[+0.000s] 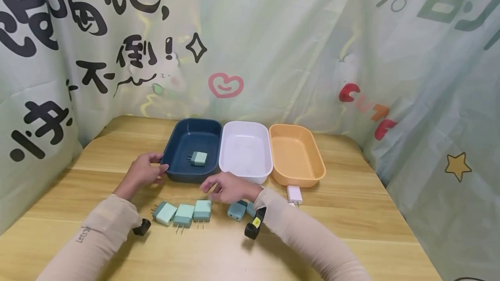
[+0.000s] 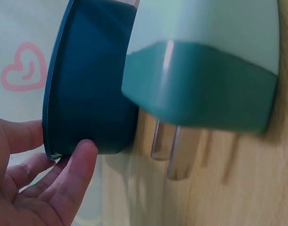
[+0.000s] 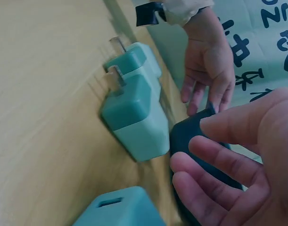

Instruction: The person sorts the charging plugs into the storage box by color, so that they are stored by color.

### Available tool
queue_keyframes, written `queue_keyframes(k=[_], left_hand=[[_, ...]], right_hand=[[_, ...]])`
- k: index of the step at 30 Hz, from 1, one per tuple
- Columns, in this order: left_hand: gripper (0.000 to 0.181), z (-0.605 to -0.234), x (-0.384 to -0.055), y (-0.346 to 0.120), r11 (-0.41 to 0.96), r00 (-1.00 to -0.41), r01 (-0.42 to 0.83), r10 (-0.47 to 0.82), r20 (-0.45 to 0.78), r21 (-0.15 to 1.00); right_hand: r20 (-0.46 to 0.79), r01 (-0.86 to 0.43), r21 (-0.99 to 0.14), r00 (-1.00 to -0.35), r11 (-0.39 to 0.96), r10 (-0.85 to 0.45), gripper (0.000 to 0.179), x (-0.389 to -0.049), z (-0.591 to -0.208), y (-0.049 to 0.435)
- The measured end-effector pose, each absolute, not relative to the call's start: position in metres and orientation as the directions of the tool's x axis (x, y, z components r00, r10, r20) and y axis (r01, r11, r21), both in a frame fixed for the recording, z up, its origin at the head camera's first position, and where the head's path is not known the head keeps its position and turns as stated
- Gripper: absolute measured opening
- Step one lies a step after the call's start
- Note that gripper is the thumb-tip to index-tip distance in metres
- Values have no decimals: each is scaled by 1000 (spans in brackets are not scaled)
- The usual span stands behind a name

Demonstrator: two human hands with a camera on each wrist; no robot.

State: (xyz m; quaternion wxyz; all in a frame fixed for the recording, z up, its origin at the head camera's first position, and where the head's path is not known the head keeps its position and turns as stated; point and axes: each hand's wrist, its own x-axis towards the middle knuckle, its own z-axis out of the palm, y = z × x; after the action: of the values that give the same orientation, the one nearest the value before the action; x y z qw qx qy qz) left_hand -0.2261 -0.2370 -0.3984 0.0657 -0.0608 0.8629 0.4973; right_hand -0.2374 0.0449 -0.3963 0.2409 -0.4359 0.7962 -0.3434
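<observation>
My left hand (image 1: 146, 169) holds the near left corner of a dark blue tray (image 1: 193, 176), its fingertips against the rim and outer wall. Inside that tray lies one two-tone green plug charger (image 1: 199, 158). My right hand (image 1: 228, 187) hovers in front of the trays with loosely bent fingers and nothing in them. Below the hands, three more two-tone green chargers (image 1: 184, 216) lie in a row on the table, prongs showing. Blue chargers (image 1: 236, 211) lie beside them, partly hidden by my right arm. A green charger (image 2: 200, 80) looms close in the left wrist view.
A white tray (image 1: 246, 173) and an orange tray (image 1: 298, 179) stand side by side, right of the dark blue one. Near the orange tray lies a white charger (image 1: 294, 194), with another white piece partly behind my sleeve. A printed curtain (image 1: 273, 55) hangs behind the wooden table (image 1: 351, 211).
</observation>
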Motion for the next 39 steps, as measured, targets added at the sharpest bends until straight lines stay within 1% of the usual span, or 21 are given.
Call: queue_keyframes(k=[4, 10, 13, 21, 25, 30, 39], left_hand=[[56, -398, -226, -237, 501, -984, -170, -40, -173, 849], [55, -398, -225, -237, 501, -985, -165, -38, -168, 850], [55, -398, -225, -236, 499, -985, -168, -41, -171, 850], [55, -399, -226, -237, 500, -984, -171, -45, -172, 849], [55, -399, -226, -237, 508, -985, -168, -48, -167, 845], [55, -398, -226, -237, 503, -986, -163, -43, -164, 849], [55, -400, -228, -236, 509, -985, -169, -51, -166, 844]], right_hand=[[-109, -511, -766, -496, 391, -862, 36, -238, -400, 43], [-183, -469, -765, -499, 442, -847, 46, -237, -407, 38], [-193, -462, -770, -489, 440, -850, 49, -236, -411, 37], [-194, -518, -746, -432, 418, -881, 55, -236, -414, 36], [-206, -544, -737, -386, 402, -899, 59, -237, -410, 34], [-199, -591, -717, -337, 371, -920, 55, -237, -409, 31], [-221, -622, -663, -370, 417, -903, 46, -236, -409, 34]])
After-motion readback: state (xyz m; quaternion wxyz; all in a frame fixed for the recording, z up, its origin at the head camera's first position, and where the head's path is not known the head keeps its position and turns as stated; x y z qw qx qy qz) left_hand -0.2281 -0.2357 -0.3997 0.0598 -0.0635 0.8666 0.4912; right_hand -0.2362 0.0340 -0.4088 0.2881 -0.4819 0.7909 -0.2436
